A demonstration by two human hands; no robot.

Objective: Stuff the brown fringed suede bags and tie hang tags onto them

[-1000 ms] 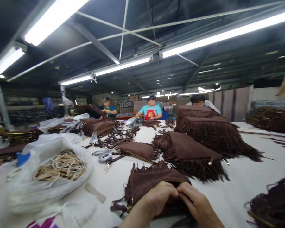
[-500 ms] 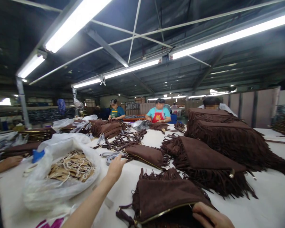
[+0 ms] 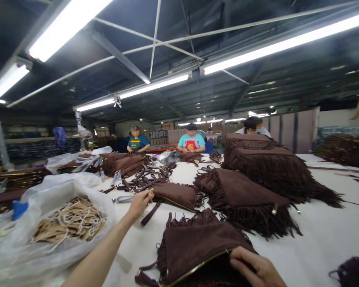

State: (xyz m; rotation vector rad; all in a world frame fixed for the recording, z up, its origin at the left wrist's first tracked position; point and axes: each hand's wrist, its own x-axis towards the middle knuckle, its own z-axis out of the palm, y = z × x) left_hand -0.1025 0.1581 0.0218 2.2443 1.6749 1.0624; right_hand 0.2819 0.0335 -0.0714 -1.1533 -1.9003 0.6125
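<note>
My left hand (image 3: pixel 141 202) reaches forward over the table, fingers pinched on the gold clasp end of a dark brown wrist strap (image 3: pixel 151 214) beside a brown zippered pouch (image 3: pixel 176 194). Close to me lies a brown fringed bag (image 3: pixel 197 243), its gold zipper (image 3: pixel 202 268) partly undone. At the right end of that opening my right hand (image 3: pixel 254 263) grips the bag's edge, with a thin pale piece showing by the fingertips. Grey looped material (image 3: pixel 124 198) lies just left of my left hand.
A clear plastic bag (image 3: pixel 10 243) of tan tags with white strings (image 3: pixel 73 221) stands at left. More fringed bags (image 3: pixel 242 187) and a tall stack (image 3: pixel 266 163) lie to the right. Loose straps (image 3: pixel 143 179) are heaped ahead. Several people sit across the table (image 3: pixel 326 223).
My left hand has closed its fingers on the strap's clasp end, and the strap now hangs toward me. My right hand stays at the zipper. The view has turned slightly right.
</note>
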